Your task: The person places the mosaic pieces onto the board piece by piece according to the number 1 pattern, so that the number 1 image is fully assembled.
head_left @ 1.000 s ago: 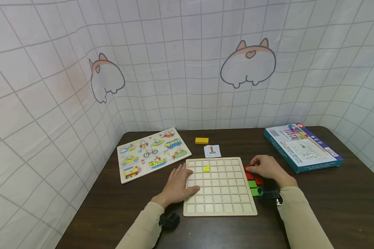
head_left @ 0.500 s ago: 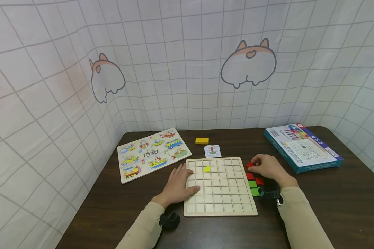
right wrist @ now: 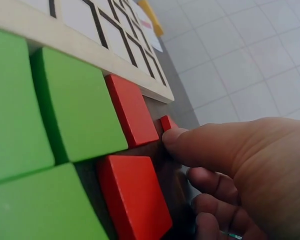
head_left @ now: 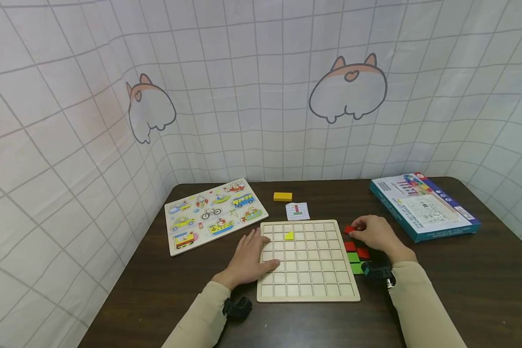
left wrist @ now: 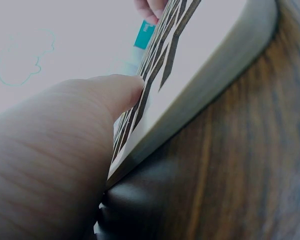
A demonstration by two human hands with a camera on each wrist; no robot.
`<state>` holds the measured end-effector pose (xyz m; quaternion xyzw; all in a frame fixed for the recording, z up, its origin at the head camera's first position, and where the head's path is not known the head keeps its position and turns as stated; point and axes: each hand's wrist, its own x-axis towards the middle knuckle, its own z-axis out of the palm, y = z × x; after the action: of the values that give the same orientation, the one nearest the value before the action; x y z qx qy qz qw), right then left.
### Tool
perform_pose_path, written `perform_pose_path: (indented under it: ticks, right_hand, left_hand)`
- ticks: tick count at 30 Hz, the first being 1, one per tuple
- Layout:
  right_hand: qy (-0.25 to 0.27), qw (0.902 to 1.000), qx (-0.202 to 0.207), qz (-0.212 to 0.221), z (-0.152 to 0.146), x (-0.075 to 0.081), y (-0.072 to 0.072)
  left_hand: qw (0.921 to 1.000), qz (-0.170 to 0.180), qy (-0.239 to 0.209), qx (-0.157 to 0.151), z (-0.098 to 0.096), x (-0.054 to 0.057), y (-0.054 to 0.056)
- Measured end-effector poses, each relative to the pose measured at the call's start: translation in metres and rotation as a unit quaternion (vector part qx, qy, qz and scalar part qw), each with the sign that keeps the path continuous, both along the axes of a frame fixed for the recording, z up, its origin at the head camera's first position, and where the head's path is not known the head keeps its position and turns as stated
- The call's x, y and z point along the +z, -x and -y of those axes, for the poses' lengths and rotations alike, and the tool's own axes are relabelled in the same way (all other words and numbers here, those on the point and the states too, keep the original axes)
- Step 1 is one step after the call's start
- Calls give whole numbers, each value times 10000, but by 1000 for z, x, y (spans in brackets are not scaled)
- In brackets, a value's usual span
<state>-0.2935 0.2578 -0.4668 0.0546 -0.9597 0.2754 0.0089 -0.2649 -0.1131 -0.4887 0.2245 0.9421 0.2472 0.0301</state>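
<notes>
My left hand [head_left: 247, 260] rests with fingers spread on the left edge of a wooden grid board [head_left: 309, 292]; the left wrist view shows its thumb [left wrist: 122, 92] on the board's face. One yellow tile [head_left: 289, 236] lies in a cell of the upper rows. Beyond the board's right edge, my right hand [head_left: 376, 237] pinches a small red tile [head_left: 349, 229] low over the table. In the right wrist view only a corner of that red tile [right wrist: 165, 122] shows past the thumb. Nearer the wrist lie two more red tiles [right wrist: 132, 110] and several green tiles [right wrist: 80, 105].
A small card [head_left: 302, 211] with a printed grid pattern and a yellow block [head_left: 282, 196] lie behind the board. To the left is a picture puzzle board [head_left: 210, 227] with vehicles. A flat teal-edged box [head_left: 424, 208] occupies the back right. A patterned curtain [head_left: 261, 96] hangs behind the table.
My right hand has shifted slightly right and away from me with the red tile, leaving a gap to the board and the other tiles. The left hand stays put.
</notes>
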Motion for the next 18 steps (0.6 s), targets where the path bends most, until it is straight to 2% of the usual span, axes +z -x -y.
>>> perform_pose_path:
  ticks: [7,14,18]
  right_hand:
    - [131,9996,-47,-261,1,-1,1]
    - [700,9958,-32,-584,10,2,0]
    - [849,9938,40,-722,20,5,-1]
  left_hand:
    - [10000,15,14,18,0,-1,0]
    - [10000,39,8,-1,0,1,-1]
    - [10000,54,38,17,0,1,-1]
